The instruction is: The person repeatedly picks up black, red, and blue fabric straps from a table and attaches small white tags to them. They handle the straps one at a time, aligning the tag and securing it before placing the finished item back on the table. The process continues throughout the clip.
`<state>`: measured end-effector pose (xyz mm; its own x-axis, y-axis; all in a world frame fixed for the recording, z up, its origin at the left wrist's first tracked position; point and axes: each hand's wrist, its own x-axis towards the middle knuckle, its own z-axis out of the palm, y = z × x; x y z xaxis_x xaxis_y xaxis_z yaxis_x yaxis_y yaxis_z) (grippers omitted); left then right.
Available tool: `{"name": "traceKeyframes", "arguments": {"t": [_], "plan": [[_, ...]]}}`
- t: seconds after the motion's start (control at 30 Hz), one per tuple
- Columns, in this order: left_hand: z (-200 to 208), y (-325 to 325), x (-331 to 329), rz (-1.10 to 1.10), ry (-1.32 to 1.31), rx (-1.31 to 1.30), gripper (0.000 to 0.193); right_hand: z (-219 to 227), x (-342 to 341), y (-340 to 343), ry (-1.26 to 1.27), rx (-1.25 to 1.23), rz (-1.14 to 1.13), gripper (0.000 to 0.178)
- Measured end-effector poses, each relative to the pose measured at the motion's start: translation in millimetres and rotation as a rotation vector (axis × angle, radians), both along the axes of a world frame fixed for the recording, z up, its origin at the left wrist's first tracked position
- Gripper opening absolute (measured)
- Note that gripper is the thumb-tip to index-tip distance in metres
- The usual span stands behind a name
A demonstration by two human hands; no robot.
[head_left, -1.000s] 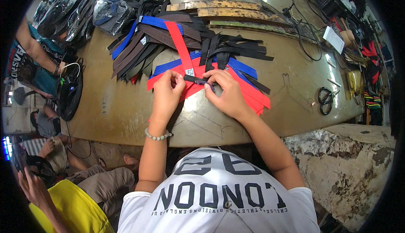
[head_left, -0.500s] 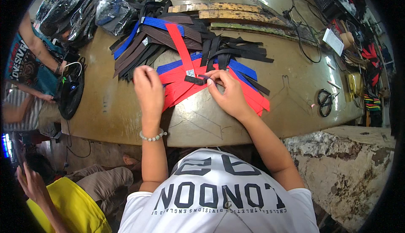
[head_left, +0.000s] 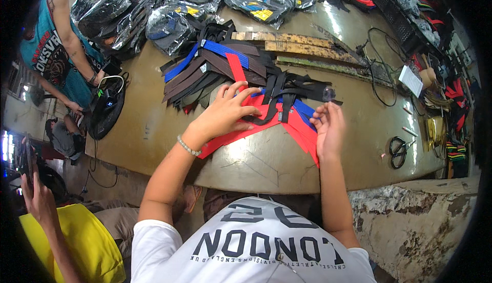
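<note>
My left hand lies with fingers spread on a pile of red belts, flat stitched fabric strips folded and overlapping. My right hand is raised at the pile's right side, fingers curled together; what they hold, if anything, I cannot make out. A small blurred, dark, see-through spot shows just above those fingertips. A narrow black strip runs across the red belts by my left fingers. Blue belts poke out between the red ones and my right hand. Brown belts and black belts lie beyond.
Worn wooden planks lie at the back, near plastic-wrapped bundles. Black-handled scissors and a black cable are on the right. A person in a teal shirt is at the left, another in yellow at lower left.
My left hand has come down to the right, spreading onto the red belts. My right hand has left the small black strip it was pinching and moved right. The view has shifted.
</note>
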<state>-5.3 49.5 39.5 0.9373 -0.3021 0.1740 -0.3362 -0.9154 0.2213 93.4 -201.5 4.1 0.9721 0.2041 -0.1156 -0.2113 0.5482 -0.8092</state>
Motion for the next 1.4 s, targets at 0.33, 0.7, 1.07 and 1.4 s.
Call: {"name": "traceKeyframes", "arguments": {"t": [0.33, 0.7, 1.07, 1.4], "plan": [[14.2, -6.4, 23.4, -0.291, -0.043, 0.132, 0.034, 0.3, -1.2, 6.8, -0.068, -0.086, 0.026, 0.011], [55.7, 95.5, 84.9, 0.821, -0.576, -0.307, 0.053, -1.6, 2.0, 7.7, -0.034, -0.049, 0.068, 0.012], [-44.3, -83.9, 26.5, 0.293, -0.258, -0.439, 0.038, -17.7, -4.7, 26.3, -0.138, -0.213, 0.062, 0.014], [-40.7, -75.3, 43.2, 0.476, 0.092, -0.774, 0.033, -22.9, -14.7, 37.9, -0.35, -0.376, 0.081, 0.02]]}}
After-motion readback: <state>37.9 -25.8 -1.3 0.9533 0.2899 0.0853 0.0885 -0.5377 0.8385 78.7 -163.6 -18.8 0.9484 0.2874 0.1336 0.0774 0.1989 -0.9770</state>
